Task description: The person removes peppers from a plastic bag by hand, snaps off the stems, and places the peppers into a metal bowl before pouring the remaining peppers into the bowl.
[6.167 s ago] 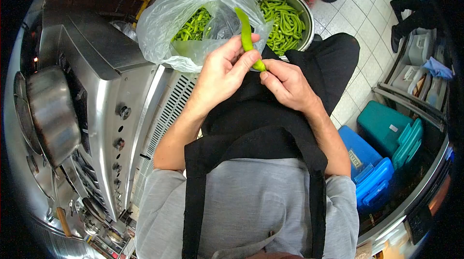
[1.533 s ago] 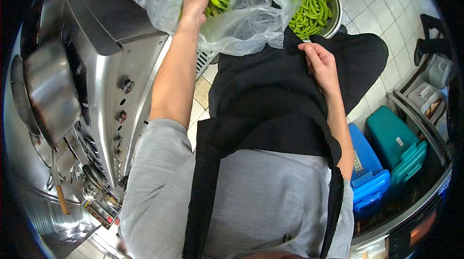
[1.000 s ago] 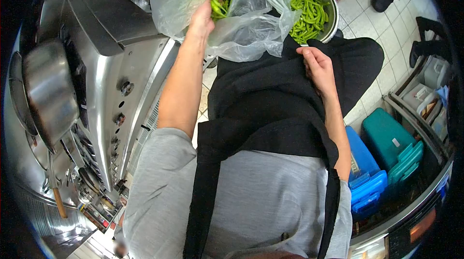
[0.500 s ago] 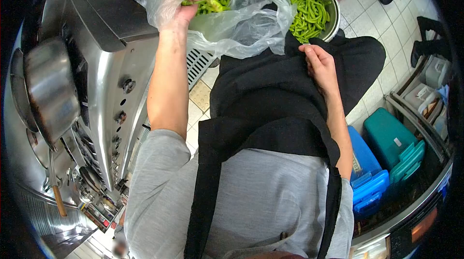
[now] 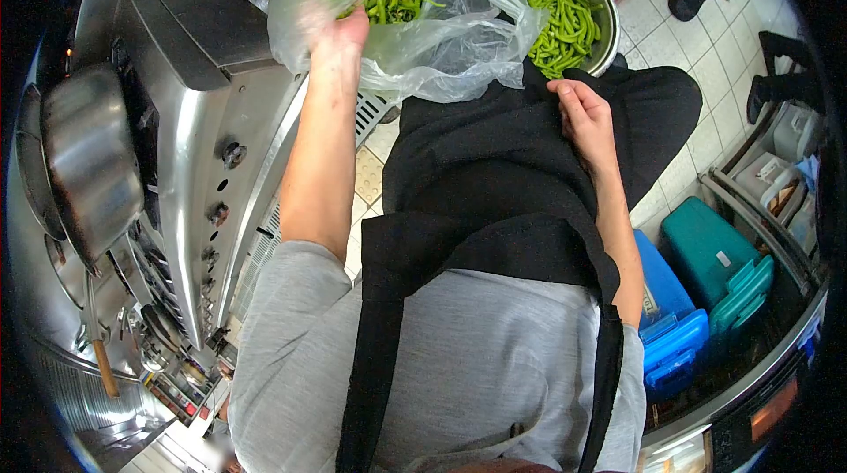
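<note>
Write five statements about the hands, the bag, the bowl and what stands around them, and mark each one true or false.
1. The left hand is at the mouth of the plastic bag. True.
2. The right hand is inside the metal bowl. False: it rests on the black apron.
3. The metal bowl is empty. False: it is full of green pods.
4. A blue box and a teal box stand at the person's right. True.
5. The steel pan is at the person's right. False: it is at the left, on the stove.
</note>
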`<move>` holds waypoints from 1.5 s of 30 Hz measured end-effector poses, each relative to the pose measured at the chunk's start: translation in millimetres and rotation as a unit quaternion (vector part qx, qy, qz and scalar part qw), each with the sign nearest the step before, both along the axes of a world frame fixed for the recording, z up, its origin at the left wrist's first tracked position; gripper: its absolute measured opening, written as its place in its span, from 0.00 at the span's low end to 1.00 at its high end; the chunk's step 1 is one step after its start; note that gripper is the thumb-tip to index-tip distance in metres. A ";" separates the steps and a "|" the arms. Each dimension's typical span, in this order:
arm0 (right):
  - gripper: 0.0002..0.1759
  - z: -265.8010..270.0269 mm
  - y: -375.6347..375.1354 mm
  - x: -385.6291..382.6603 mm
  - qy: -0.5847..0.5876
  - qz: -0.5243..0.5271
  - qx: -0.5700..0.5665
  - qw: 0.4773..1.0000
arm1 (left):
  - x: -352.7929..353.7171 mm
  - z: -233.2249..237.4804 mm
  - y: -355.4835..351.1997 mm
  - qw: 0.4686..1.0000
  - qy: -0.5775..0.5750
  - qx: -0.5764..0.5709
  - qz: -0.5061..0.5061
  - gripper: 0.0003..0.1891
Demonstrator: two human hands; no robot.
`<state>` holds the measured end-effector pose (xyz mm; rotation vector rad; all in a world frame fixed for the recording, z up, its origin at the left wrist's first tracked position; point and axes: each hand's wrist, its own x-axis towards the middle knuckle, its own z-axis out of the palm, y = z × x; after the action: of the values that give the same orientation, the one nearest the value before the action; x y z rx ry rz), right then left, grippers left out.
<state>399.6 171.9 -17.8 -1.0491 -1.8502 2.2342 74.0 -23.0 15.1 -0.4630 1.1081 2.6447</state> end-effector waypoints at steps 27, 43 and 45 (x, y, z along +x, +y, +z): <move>0.14 97.1 -31.1 -15.9 0.115 0.093 0.154 0.977 | 177.1 106.4 39.1 0.981 0.025 -0.025 -0.188 0.13; 0.10 95.9 -20.6 0.1 0.180 0.087 0.225 0.954 | 175.3 98.5 58.1 0.971 0.058 -0.039 -0.230 0.11; 0.09 101.3 -17.8 0.8 0.178 0.095 0.232 0.952 | 174.9 99.2 57.9 0.964 0.068 -0.056 -0.249 0.12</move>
<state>400.4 154.1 83.6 -0.3779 -2.2062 1.7678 248.9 34.8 114.3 -0.0080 1.2281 2.2035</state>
